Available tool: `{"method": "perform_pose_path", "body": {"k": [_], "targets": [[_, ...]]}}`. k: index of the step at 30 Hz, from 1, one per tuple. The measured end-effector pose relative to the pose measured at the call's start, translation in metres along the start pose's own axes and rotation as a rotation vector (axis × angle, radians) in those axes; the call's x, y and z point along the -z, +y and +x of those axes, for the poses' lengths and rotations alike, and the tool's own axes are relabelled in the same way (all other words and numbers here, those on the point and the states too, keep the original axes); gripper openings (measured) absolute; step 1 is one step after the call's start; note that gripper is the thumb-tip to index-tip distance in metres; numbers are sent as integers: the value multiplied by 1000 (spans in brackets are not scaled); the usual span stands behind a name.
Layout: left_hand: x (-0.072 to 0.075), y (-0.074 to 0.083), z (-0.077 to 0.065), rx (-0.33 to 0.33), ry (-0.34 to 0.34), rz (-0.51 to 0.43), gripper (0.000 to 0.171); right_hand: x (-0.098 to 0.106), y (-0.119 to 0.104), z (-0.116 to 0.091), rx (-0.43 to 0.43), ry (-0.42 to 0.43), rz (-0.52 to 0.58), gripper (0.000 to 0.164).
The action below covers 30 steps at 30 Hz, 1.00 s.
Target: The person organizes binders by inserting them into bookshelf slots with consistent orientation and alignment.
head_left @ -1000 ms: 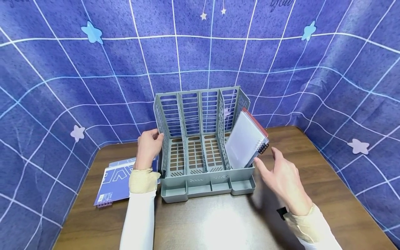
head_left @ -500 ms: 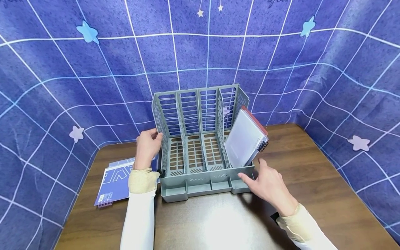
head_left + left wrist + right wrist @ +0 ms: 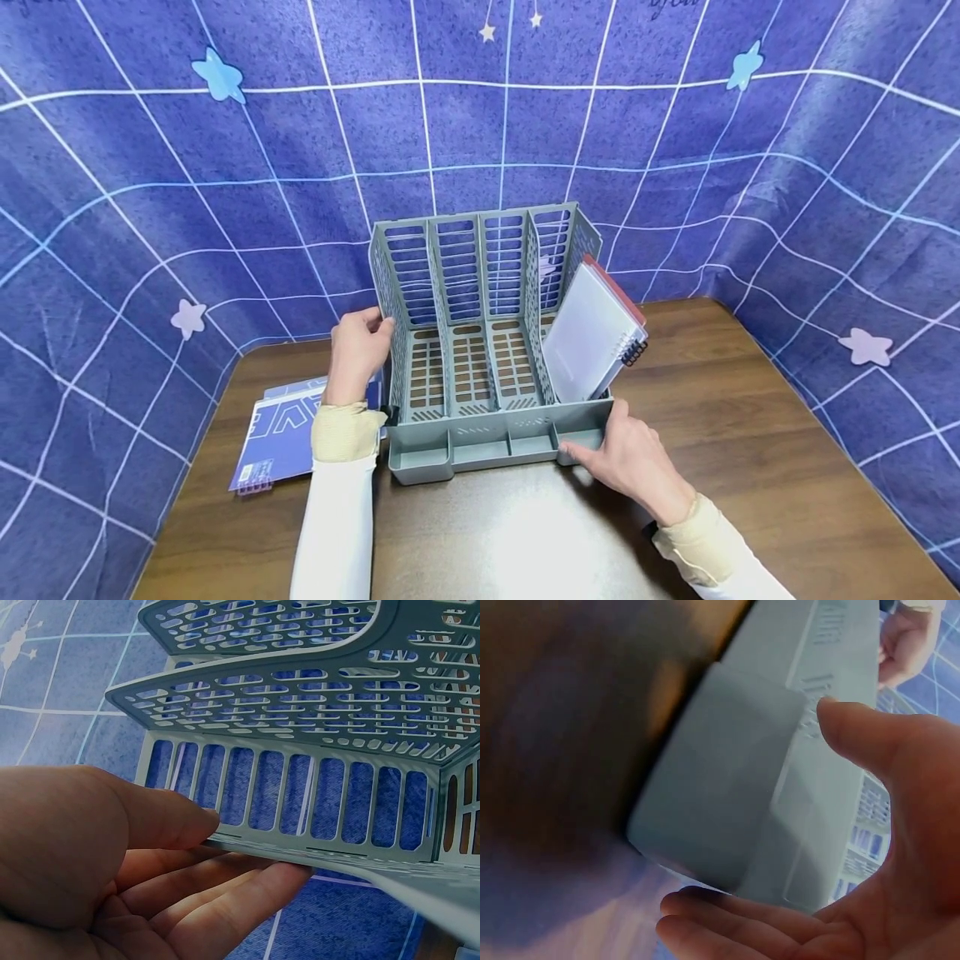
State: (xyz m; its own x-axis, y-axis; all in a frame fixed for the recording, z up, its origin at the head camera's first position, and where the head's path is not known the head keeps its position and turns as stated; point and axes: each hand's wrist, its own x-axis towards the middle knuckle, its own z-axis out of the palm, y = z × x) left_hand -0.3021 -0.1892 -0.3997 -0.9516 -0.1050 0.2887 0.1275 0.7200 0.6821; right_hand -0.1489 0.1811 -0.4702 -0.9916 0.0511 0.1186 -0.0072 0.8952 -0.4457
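A grey-green desk file organizer (image 3: 480,433) stands upright on the table, with tall slotted dividers and a row of small trays along its front. My left hand (image 3: 360,350) pinches its left side panel; in the left wrist view the thumb (image 3: 176,817) lies inside the panel and the fingers outside. At the front right corner, my right hand (image 3: 637,458) grips the end tray (image 3: 720,780), thumb at the front and fingers along the right side. Spiral notebooks (image 3: 592,337), one with a red cover, lean in the rightmost slot. The other slots hold nothing visible.
Blue and white notebooks (image 3: 281,433) lie flat on the wooden table (image 3: 750,433) to the left, partly under my left forearm. A blue grid-patterned cloth (image 3: 480,125) hangs behind the table and along both sides.
My right hand has moved left and inward, from beside the leaning notebooks to the organizer's front right corner. The left hand has stayed on the left panel. The organizer looks unmoved.
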Motion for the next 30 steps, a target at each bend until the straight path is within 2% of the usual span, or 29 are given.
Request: {"method": "perform_pose_path", "body": {"k": [7, 18, 30], "targets": [[-1, 1, 0, 9, -13, 3, 28, -8, 2, -1, 11, 33, -17, 91], [-1, 1, 1, 21, -12, -4, 31, -10, 0, 0, -50, 4, -21, 96], [0, 1, 0, 5, 2, 4, 28, -14, -2, 1, -92, -8, -13, 99]]}}
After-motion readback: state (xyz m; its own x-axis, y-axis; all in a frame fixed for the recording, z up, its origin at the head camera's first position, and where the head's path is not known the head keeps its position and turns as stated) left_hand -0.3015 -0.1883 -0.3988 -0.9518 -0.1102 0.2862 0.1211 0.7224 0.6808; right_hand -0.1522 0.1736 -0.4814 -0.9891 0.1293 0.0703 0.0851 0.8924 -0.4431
